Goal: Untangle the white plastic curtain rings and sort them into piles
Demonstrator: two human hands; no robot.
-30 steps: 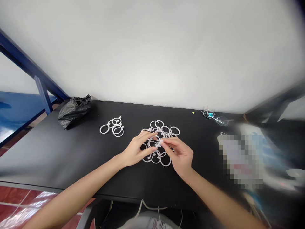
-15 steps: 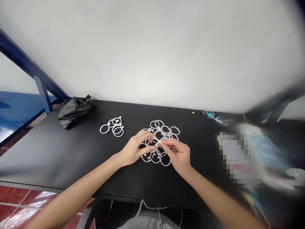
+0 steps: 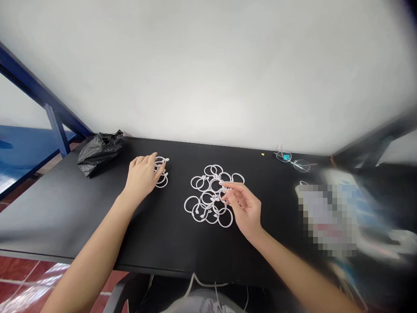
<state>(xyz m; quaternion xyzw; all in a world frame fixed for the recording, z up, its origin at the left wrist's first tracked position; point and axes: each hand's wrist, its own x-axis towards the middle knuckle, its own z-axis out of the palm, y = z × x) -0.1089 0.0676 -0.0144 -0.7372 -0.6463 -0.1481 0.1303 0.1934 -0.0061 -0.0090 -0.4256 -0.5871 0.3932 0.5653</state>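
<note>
White plastic rings with small clasp-like tabs lie in two groups on a black table. My left hand rests over the smaller group of rings at left, partly hiding it. Its thumb and forefinger are apart, and no ring is plainly gripped. At the right edge of the larger, overlapping pile of rings is my right hand. Thumb and forefinger come together there at a white ring. The fingers cover part of that ring and some of the pile.
A crumpled black plastic bag sits at the back left of the table. Eyeglasses and a tiny yellow bit lie near the wall. To the right are a blurred-out flat object and a whitish plastic wrapper.
My left hand has moved from the larger pile leftward to the smaller group. My right hand has stayed by the larger pile, its fingertips shifted slightly up.
</note>
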